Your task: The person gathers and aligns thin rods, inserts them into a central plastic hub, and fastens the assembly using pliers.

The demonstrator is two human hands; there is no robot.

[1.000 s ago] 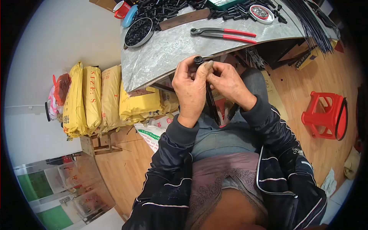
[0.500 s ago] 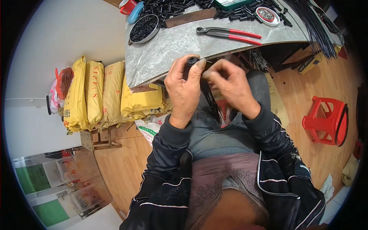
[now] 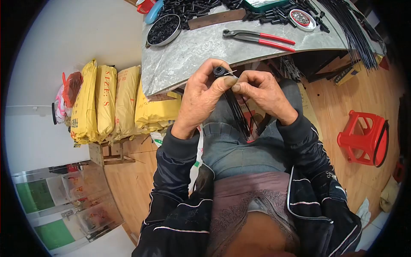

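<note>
My left hand (image 3: 198, 95) is closed around a black round plastic fitting (image 3: 219, 71), its ringed end facing up between finger and thumb. Thin bright wire ends (image 3: 231, 72) stick out beside it. Long black cables (image 3: 236, 112) hang below the hands between my knees. My right hand (image 3: 266, 93) is pinched at the wires, thumb and forefinger together next to my left thumb; its fingertips hide exactly what they grip. Red-handled pincers (image 3: 259, 39) lie on the grey table (image 3: 182, 60) beyond my hands.
On the table are a bowl (image 3: 161, 45) of black rings, a wooden strip (image 3: 217, 19), many black fittings (image 3: 274, 15) and a white dish (image 3: 309, 29) of small metal pieces. Black cables (image 3: 357, 40) droop off the right edge. Yellow sacks (image 3: 106, 100) stand left, a red stool (image 3: 364, 139) right.
My right hand has moved slightly down and in against my left thumb, and its fingers are pinched closer. The black fitting has shifted slightly right and down.
</note>
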